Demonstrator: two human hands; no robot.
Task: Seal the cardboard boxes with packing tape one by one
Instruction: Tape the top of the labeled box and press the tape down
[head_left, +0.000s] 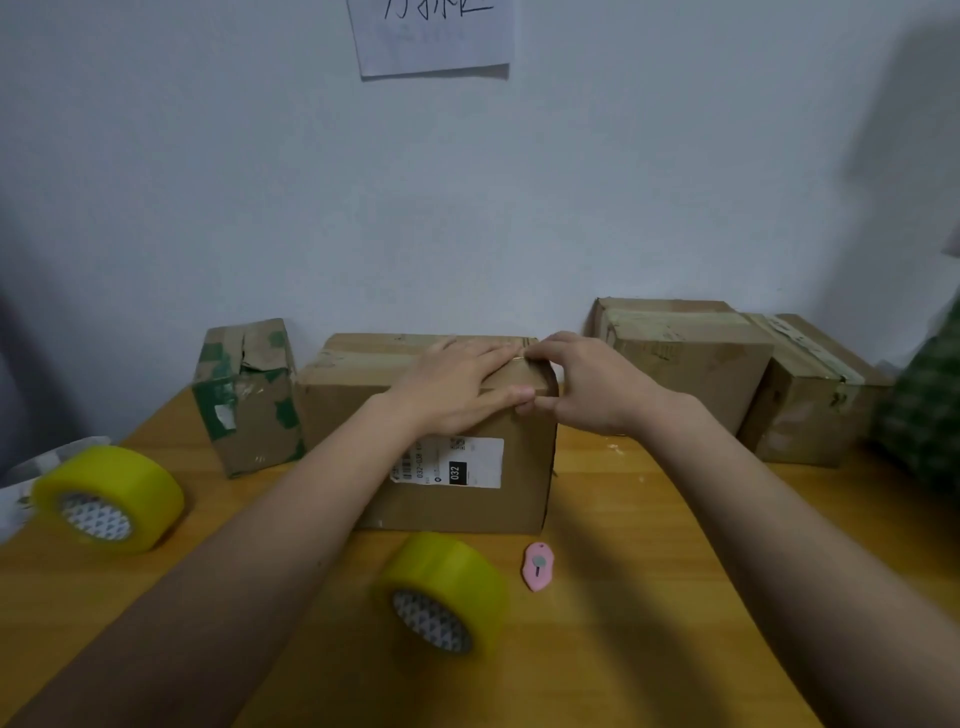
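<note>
Flat and straight-fingered, our left hand presses down on the top of the middle cardboard box, its fingertips reaching the box's right edge. Our right hand meets it there, thumb and curled fingers pinching at the top right corner of the same box; whether a tape end sits between those fingers we cannot tell. This box stands on the wooden table, near its far side, with a white shipping label on the face turned towards us.

To its left, just beside it, a smaller box with green tape patches stands tilted. To the right, against the wall, we see a larger taped box and, touching it further right, another taped box.

Two yellow rolls of packing tape lie on the table: one roll at the left, the other roll near us, in front of the middle box. A small pink cutter lies just right of that nearer roll. A paper sheet hangs on the wall above.
</note>
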